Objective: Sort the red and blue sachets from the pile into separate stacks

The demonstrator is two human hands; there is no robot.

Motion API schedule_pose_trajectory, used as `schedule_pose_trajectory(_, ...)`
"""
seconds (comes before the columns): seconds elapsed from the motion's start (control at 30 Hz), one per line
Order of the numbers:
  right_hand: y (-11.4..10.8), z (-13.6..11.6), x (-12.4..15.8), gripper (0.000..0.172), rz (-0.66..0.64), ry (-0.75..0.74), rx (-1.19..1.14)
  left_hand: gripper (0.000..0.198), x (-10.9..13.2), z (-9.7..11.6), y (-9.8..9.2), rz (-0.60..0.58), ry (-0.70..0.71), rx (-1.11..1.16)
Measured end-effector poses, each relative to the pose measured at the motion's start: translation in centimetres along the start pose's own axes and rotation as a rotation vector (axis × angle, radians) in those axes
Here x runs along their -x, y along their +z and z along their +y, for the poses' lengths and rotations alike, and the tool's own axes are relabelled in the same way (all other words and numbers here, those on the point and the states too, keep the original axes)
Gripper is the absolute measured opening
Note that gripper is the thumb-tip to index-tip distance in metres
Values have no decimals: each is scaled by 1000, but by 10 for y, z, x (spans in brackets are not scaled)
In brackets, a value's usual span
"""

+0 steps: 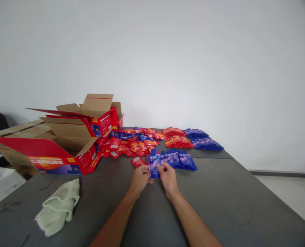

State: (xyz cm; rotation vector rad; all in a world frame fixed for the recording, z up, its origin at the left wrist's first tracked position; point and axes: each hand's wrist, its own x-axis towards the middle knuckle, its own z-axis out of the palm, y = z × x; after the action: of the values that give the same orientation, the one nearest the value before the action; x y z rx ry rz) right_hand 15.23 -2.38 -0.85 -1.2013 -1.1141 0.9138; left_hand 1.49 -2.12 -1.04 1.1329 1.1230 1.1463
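Observation:
A blue-purple pouch (154, 164) with white lettering is held upright between my two hands, just above the dark table. My left hand (140, 178) is closed on its left edge. On its right edge my right hand (168, 175) pinches it, thumb across the front. Right behind it lies a row of overlapping blue pouches (180, 159). One red pouch (138, 162) lies flat beyond my left hand. Farther back and left spreads a loose heap of mixed red and blue pouches (134, 145).
Neat stacks of red pouches (178, 141) and blue pouches (207, 143) stand at the table's far side, before a white wall. Opened red cartons (65, 147) crowd the left. A crumpled pale green cloth (61, 207) lies front left on the grey table (232, 206).

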Motion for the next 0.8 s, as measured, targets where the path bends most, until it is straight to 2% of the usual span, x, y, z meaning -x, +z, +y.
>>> schedule_pose_trajectory(0.1,-5,-3,-6,46,61,-57,57,23,-4,3,7,37,57,5)
schedule_pose_trajectory(0.17,-11,-8,-10,46,72,-133,174,27,-9,8,13,81,77,-1)
schedule_pose_trajectory(0.3,-32,-22,-20,36,48,-310,560,35,-24,18,30,121,114,-24)
schedule_pose_trajectory(0.4,-55,-26,-26,40,56,-422,824,33,-37,19,51,121,99,-54)
schedule_pose_trajectory(0.6,-100,-16,-36,49,75,-349,1119,30,-65,9,100,111,31,-102)
schedule_pose_trajectory(0.8,-122,8,-44,48,50,-305,1191,28,-85,0,132,87,25,-226)
